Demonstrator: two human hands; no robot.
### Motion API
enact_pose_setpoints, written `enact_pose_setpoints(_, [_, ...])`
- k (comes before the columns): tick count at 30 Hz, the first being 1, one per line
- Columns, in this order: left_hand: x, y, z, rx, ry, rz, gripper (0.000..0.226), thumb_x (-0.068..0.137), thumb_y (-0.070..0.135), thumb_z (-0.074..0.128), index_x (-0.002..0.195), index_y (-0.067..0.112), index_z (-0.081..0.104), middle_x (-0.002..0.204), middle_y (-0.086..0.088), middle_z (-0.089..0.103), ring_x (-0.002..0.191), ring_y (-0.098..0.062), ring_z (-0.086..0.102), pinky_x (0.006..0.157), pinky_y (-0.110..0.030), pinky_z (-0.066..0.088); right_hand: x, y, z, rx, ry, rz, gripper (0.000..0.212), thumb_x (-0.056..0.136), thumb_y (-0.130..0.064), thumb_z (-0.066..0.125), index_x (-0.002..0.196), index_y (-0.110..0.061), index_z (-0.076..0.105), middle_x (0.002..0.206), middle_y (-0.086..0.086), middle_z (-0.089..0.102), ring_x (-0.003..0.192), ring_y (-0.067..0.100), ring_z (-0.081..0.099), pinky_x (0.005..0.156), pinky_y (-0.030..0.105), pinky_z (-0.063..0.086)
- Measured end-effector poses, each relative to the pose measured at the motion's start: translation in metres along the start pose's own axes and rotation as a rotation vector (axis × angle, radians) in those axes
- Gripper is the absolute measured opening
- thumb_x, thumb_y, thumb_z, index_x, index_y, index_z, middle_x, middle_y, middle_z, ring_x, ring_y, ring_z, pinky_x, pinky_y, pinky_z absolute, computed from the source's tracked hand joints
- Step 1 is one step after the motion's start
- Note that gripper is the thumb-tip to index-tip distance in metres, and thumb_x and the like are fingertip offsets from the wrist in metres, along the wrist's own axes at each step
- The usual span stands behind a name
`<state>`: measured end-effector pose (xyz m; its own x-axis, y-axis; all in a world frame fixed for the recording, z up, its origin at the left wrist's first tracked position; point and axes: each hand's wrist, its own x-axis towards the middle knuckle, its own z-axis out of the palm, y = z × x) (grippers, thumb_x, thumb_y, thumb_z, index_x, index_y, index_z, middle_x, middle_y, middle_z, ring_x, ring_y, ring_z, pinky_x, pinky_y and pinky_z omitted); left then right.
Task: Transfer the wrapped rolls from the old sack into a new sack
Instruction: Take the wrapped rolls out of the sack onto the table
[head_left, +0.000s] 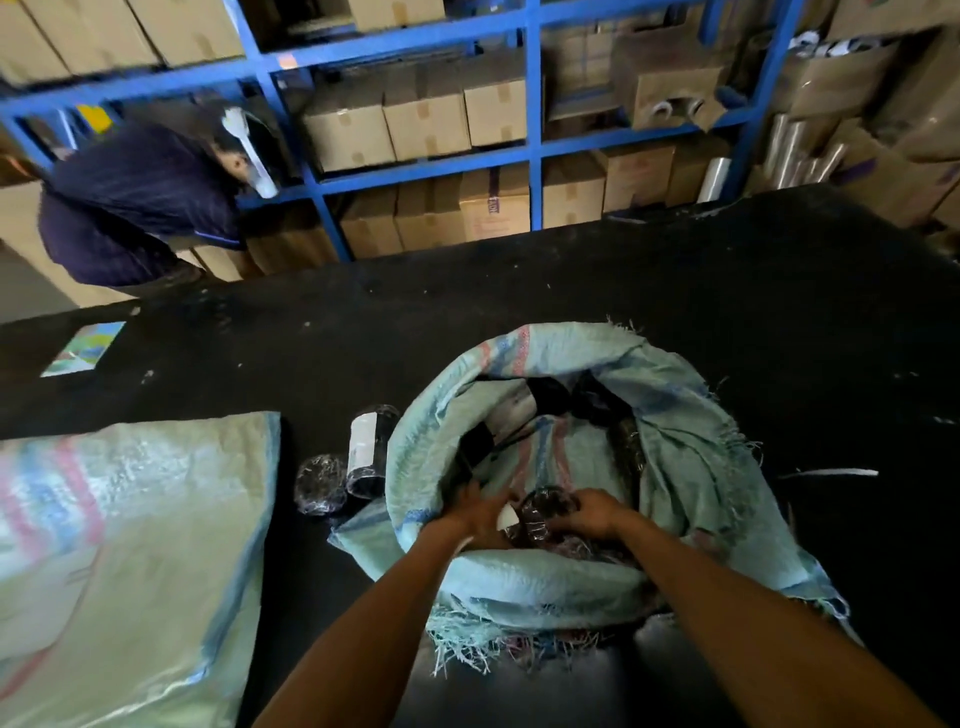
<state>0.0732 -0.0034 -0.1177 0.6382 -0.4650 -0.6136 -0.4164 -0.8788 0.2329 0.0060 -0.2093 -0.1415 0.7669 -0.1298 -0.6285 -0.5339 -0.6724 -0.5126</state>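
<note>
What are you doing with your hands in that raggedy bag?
A person is emptying the old frayed sack on the black table. Both hands are inside its open mouth: the left hand and the right hand are around a plastic-wrapped roll. Two wrapped rolls already lie on the table beside the sack. The new sack lies flat at the left, and nothing shows in it yet.

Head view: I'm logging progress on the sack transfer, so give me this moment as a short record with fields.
old sack: frayed, mouth open, rolls inside
new sack: lying flat, to the left
rolls on floor: two, between the sacks
left hand: inside old sack, among the rolls
right hand: on a wrapped roll
</note>
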Motion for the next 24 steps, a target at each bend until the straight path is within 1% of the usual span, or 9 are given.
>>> enact_pose_setpoints(2, [0.000, 0.003, 0.003, -0.004, -0.005, 0.003, 0.087, 0.080, 0.053, 0.075, 0.151, 0.036, 0.026, 0.157, -0.028, 0.013, 0.143, -0.051, 0.018, 0.115, -0.054, 0.029, 0.000, 0.002, 0.003, 0.050, 0.025, 0.008, 0.066, 0.072, -0.053, 0.079, 0.123, -0.016, 0.061, 0.122, 0.010, 0.065, 0.108, 0.024, 0.063, 0.092, 0.029, 0.051])
enact_pose_setpoints(5, [-0.012, 0.014, -0.008, -0.138, 0.119, 0.058, 0.084, 0.069, 0.053, 0.084, 0.139, 0.028, 0.043, 0.144, -0.023, 0.041, 0.128, -0.042, 0.046, 0.102, -0.039, 0.045, -0.002, 0.004, 0.000, 0.156, 0.116, 0.018, 0.064, 0.071, -0.048, 0.082, 0.117, -0.012, 0.057, 0.111, 0.009, 0.064, 0.101, 0.026, 0.063, 0.083, 0.033, 0.053])
enact_pose_setpoints(7, [-0.022, 0.023, -0.028, -0.263, 0.224, 0.118, 0.055, 0.072, 0.046, 0.084, 0.115, 0.023, 0.060, 0.131, -0.018, 0.049, 0.119, -0.035, 0.048, 0.096, -0.036, 0.046, -0.007, 0.002, -0.005, 0.248, 0.219, 0.010, 0.050, 0.075, -0.036, 0.082, 0.107, -0.009, 0.055, 0.101, 0.007, 0.062, 0.097, 0.027, 0.062, 0.079, 0.033, 0.050])
enact_pose_setpoints(10, [-0.047, 0.037, -0.071, -0.655, 0.400, 0.223, 0.030, 0.076, 0.040, 0.083, 0.094, 0.024, 0.064, 0.099, -0.003, 0.062, 0.099, -0.020, 0.059, 0.083, -0.028, 0.054, -0.018, -0.007, -0.012, 0.366, 0.433, -0.005, 0.048, 0.079, -0.020, 0.081, 0.114, -0.008, 0.051, 0.108, 0.012, 0.062, 0.103, 0.028, 0.060, 0.084, 0.030, 0.045])
enact_pose_setpoints(13, [-0.070, 0.033, -0.113, -1.115, 0.454, 0.266, 0.025, 0.083, 0.024, 0.079, 0.098, 0.019, 0.060, 0.083, 0.008, 0.066, 0.071, 0.000, 0.064, 0.062, -0.008, 0.048, -0.028, -0.038, -0.021, 0.538, 0.625, -0.141, 0.057, 0.077, -0.019, 0.083, 0.125, -0.010, 0.053, 0.119, 0.013, 0.064, 0.112, 0.030, 0.061, 0.094, 0.036, 0.048])
enact_pose_setpoints(17, [-0.090, -0.018, -0.139, -1.559, 0.618, 0.233, 0.048, 0.074, 0.035, 0.081, 0.107, 0.016, 0.051, 0.097, -0.011, 0.068, 0.084, -0.021, 0.070, 0.085, -0.043, 0.059, -0.047, -0.113, -0.040, 0.632, 0.808, -0.293, 0.058, 0.086, -0.034, 0.073, 0.138, -0.019, 0.050, 0.131, 0.009, 0.055, 0.118, 0.022, 0.054, 0.101, 0.036, 0.045])
enact_pose_setpoints(19, [-0.093, -0.070, -0.131, -1.757, 0.685, 0.165, 0.053, 0.077, 0.033, 0.080, 0.115, 0.015, 0.049, 0.102, -0.014, 0.067, 0.087, -0.026, 0.071, 0.084, -0.052, 0.059, -0.058, -0.157, -0.040, 0.646, 0.854, -0.364, 0.056, 0.090, -0.038, 0.068, 0.139, -0.018, 0.050, 0.132, 0.009, 0.054, 0.118, 0.021, 0.054, 0.104, 0.034, 0.044])
enact_pose_setpoints(22, [-0.096, -0.139, -0.097, -1.943, 0.493, 0.030, 0.073, 0.071, 0.040, 0.085, 0.128, 0.009, 0.052, 0.107, -0.013, 0.065, 0.089, -0.032, 0.068, 0.083, -0.059, 0.056, -0.069, -0.213, -0.022, 1.032, 0.485, -0.439, 0.030, 0.095, -0.029, 0.064, 0.123, -0.021, 0.055, 0.122, 0.002, 0.064, 0.107, 0.018, 0.064, 0.091, 0.039, 0.054])
enact_pose_setpoints(24, [-0.103, -0.169, -0.062, -1.938, 0.284, -0.050, 0.052, 0.073, 0.044, 0.079, 0.106, 0.008, 0.063, 0.100, -0.012, 0.062, 0.084, -0.030, 0.063, 0.073, -0.043, 0.059, -0.078, -0.250, 0.005, 1.177, 0.080, -0.379, 0.034, 0.094, -0.030, 0.065, 0.125, -0.018, 0.056, 0.130, 0.004, 0.063, 0.112, 0.022, 0.063, 0.079, 0.040, 0.060])
